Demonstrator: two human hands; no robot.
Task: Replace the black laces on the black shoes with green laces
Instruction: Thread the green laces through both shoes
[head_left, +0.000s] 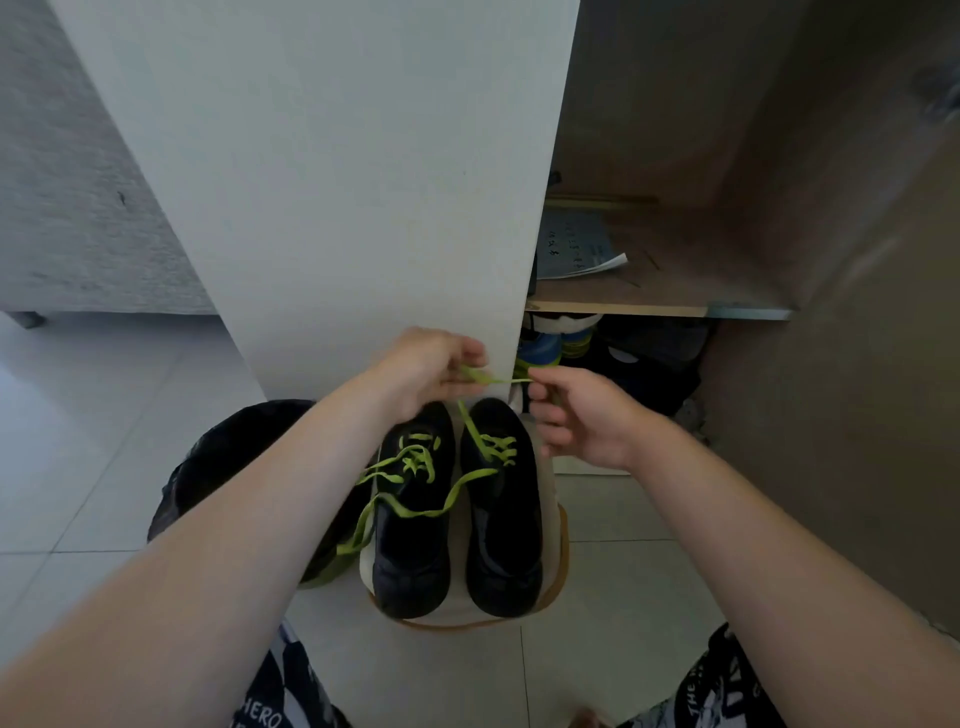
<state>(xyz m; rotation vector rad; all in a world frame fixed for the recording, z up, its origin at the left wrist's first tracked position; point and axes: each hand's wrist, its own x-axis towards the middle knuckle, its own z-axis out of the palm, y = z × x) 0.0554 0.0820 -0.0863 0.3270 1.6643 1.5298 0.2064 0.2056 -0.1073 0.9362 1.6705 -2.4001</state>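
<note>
A white cabinet panel (337, 182) fills the upper centre of the frame. Below it, at lower centre, a round stool (560, 545) carries the left shoe (410, 561) and right shoe (504, 545), both black, side by side. Just above them, the left hand (421, 374) and right hand (587, 421) each pinch, fingers curled, the green lace (493, 381), stretched between them and rising from the right shoe.
</note>
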